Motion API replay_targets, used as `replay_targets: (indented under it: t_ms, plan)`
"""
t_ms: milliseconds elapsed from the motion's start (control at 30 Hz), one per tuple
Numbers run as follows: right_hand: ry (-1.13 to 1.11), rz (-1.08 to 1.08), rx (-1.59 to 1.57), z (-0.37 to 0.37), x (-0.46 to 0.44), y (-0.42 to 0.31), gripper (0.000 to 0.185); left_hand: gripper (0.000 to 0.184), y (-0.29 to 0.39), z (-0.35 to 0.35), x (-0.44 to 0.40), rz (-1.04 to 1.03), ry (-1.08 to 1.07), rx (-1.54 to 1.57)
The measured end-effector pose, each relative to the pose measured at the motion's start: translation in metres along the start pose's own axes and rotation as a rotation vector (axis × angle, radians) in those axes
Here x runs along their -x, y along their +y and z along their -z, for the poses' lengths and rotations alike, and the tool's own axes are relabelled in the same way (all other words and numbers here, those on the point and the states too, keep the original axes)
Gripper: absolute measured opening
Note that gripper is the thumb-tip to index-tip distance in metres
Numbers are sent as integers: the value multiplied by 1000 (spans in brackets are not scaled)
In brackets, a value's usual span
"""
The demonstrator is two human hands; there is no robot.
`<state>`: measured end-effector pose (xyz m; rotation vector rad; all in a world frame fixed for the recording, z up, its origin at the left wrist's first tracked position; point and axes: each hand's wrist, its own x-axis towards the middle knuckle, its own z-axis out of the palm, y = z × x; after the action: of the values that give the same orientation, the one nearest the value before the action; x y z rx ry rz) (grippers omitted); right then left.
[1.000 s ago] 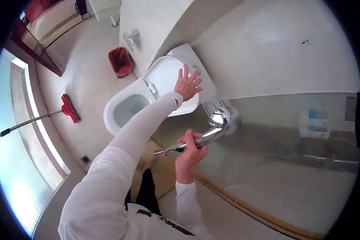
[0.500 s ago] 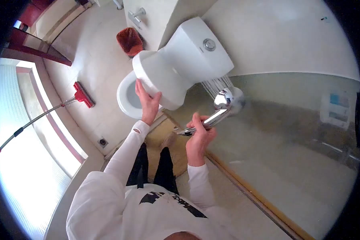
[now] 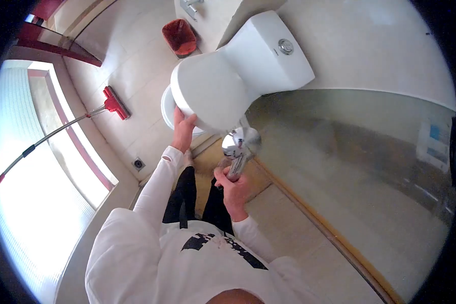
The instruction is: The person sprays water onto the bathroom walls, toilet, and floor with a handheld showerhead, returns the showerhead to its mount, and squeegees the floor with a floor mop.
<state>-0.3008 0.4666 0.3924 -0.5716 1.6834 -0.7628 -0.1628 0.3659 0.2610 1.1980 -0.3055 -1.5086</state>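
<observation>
My left hand (image 3: 183, 133) grips the front edge of the white toilet lid (image 3: 207, 88), its thumb and fingers at the rim. The lid hangs tilted over the toilet seat (image 3: 168, 109) and hides most of the bowl. In my right hand (image 3: 234, 191) is the handle of a chrome shower head (image 3: 234, 143), held close to the lid's lower right edge. Behind the lid stands the tank (image 3: 271, 55) with a round chrome flush button (image 3: 285, 46). Whether water is coming out of the shower head is hard to tell.
A red bin (image 3: 179, 37) stands beyond the toilet. On the left, a red squeegee mop (image 3: 116, 103) lies near a window (image 3: 45, 167), with a floor drain (image 3: 138, 163) below. A glass panel (image 3: 349, 152) rises on the right from a brownish floor edge (image 3: 319, 223).
The lid has come down from against the tank over the bowl, my left hand moving from its face to its edge. My right hand brought the shower head left and nearer; its earlier spray is not distinct now.
</observation>
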Motion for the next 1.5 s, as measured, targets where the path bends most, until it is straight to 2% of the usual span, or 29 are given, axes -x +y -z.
replay_targets:
  t_ms: [167,267,333,400,433,500,600,667,833,933,1033,1067,1100,1167,1200,1233,1300,1367,1433,1500]
  plan:
    - [-125,108,-65,-12,4,-1,20,49,-7,3,-7,21,-78,64]
    - [-158,138,-68,-13,3,-1,20,46,10,-9,3,102,-53,-72]
    - [-165,139,-56,-12,-1,3,17,44,8,-15,-2,72,-69,11]
    - [22,227,-5,-11,-9,10,17,46,7,-29,-8,60,-170,36]
    - [27,231,-4,-9,-11,9,17,49,10,-41,-12,43,-215,24]
    - [111,252,-224,-4,-18,2,20,51,15,-70,-19,27,-307,30]
    - [212,387,-197,0,-22,-22,22,54,18,-116,-45,32,-460,24]
    - [228,380,-192,6,-29,-22,22,56,28,-149,-55,116,-494,-42]
    - [249,314,-169,7,-20,-33,16,70,25,-192,-106,145,-812,-316]
    - [248,343,-170,6,-22,-31,15,73,16,-198,-132,229,-798,-326]
    - [334,345,-103,13,-33,-19,12,70,3,-177,-146,176,-693,-270]
    - [321,331,-89,17,-35,-18,12,68,-5,-159,-140,46,-580,-358]
    - [339,352,-128,18,-38,-18,11,65,-18,-131,-136,-86,-465,-448]
    - [365,323,-169,18,-41,-27,10,58,-94,-48,-147,-170,0,-643]
    - [347,307,-160,19,-40,-32,10,53,-73,-26,-114,13,141,-735]
    - [353,329,-142,20,-40,-33,10,62,-112,23,-116,201,370,-833]
    - [334,374,-52,31,-42,-18,10,79,-155,86,-111,388,774,-1272]
    - [333,394,-26,35,-43,-6,10,91,-166,133,-109,402,824,-1320]
    - [402,382,-37,28,-47,-4,12,92,-179,174,-121,421,786,-1253]
    - [379,430,23,31,-50,0,12,93,-192,188,-136,437,746,-1187]
